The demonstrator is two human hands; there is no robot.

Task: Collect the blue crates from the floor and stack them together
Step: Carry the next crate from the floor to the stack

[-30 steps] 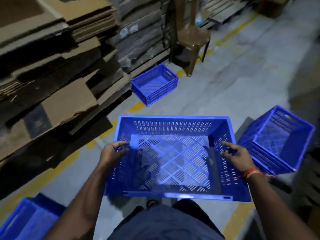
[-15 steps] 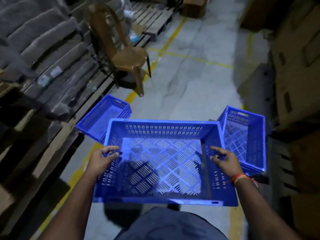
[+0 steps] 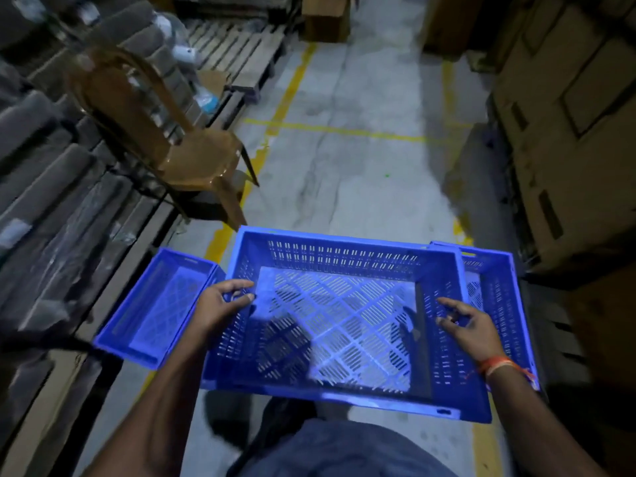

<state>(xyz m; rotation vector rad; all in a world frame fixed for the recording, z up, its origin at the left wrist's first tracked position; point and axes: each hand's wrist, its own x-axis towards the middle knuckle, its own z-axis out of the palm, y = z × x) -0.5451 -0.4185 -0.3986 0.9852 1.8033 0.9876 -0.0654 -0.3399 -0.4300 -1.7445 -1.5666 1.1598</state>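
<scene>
Brown chair (image 3: 192, 156): nearer than half a second ago. Small crate (image 3: 155, 308): on floor, now beside left forearm. Left hand (image 3: 220, 304): fingers curled over carried crate's (image 3: 344, 339) left wall. Right hand (image 3: 471, 328): grips right wall. Third crate (image 3: 499, 287): now mostly hidden behind the carried crate.

No text, label, brand or number is showing legibly anywhere. A pale sticker (image 3: 12, 232) is sitting on the dark wrapped bundles (image 3: 51, 187), well out beyond the fingers (image 3: 237, 290) of the left hand, but it is blurring too much to read. The cardboard boxes (image 3: 568, 132), far past the fingers of the right hand, are carrying only dark slots and outlines, no print that can be made out.
</scene>
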